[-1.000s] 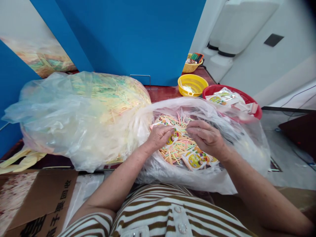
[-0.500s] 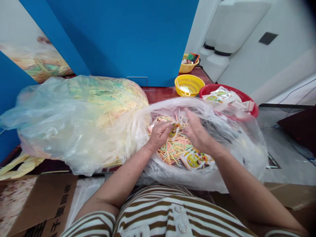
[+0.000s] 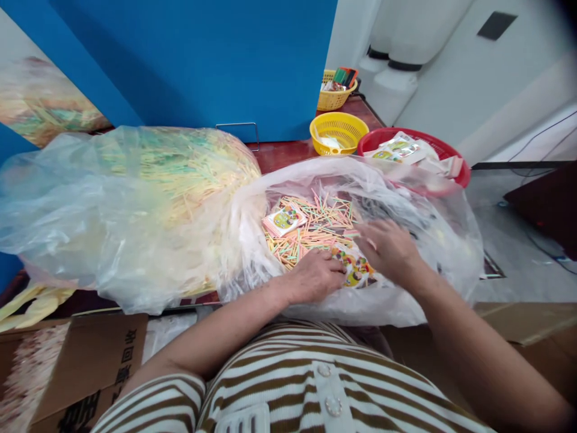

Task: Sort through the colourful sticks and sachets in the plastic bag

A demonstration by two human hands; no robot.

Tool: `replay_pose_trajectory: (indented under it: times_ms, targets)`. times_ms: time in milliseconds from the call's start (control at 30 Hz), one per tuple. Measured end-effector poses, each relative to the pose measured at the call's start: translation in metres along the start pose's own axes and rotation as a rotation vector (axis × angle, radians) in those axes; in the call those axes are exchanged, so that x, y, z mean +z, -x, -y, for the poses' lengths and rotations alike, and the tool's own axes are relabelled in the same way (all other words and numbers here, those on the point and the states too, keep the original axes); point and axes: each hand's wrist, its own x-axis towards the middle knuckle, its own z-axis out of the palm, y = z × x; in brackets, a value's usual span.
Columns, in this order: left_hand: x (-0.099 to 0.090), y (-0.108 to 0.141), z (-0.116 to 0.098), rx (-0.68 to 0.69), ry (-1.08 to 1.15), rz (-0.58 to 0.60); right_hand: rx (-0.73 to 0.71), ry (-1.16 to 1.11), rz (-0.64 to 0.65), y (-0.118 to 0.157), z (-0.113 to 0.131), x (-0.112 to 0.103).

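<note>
My left hand (image 3: 318, 275) lies low at the front of an open clear plastic bag (image 3: 311, 171), its fingers curled on the left edge of a colourful printed packet (image 3: 354, 264). Just right of that packet hovers my right hand (image 3: 390, 249), slightly blurred, with thumb and fingers apart and nothing visible in it. Loose thin pastel sticks (image 3: 311, 231), pink, yellow and green, fill the bag beneath both hands. Another printed packet (image 3: 285, 220) with a striped edge rests on the sticks at the left.
A large tied bag of pastel sticks (image 3: 180, 180) stands at left. Behind are a yellow basket (image 3: 340, 129), a second yellow basket (image 3: 333, 99) and a red basket (image 3: 424, 139) holding packaging. A blue panel (image 3: 193, 66) rises at the back; a cardboard box (image 3: 90, 367) sits below left.
My left hand has let go of a small packet and come down and right to the packet at the front. My right hand has moved right and lower. The view has shifted slightly.
</note>
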Motion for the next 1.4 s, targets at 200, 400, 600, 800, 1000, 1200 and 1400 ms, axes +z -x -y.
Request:
replay_pose_trajectory:
  times_ms: [200, 400, 600, 800, 1000, 1200, 1400]
  targets:
    - [-0.006, -0.001, 0.003, 0.102, -0.049, 0.076, 0.130, 0.060, 0.444, -0.098, -0.019, 0.022]
    - [-0.044, 0.012, 0.073, -0.512, -0.205, 0.053, -0.093, 0.101, 0.278, -0.100, -0.009, 0.020]
    - [-0.039, 0.023, 0.108, -0.749, -0.275, 0.191, -0.308, 0.127, 0.223, -0.105, -0.004, -0.006]
    - [-0.034, 0.031, 0.103, -0.712, -0.300, 0.133, -0.346, 0.062, 0.292, -0.106, -0.012, 0.006]
    - [-0.035, 0.031, 0.103, -0.737, -0.300, 0.125, -0.363, -0.013, 0.264, -0.109, 0.015, 0.022]
    - [-0.034, 0.032, 0.105, -0.729, -0.272, 0.112, -0.236, -0.671, 0.126, -0.105, -0.011, 0.019]
    - [-0.033, 0.031, 0.105, -0.752, -0.249, 0.116, 0.107, -0.701, -0.222, -0.066, -0.029, -0.029]
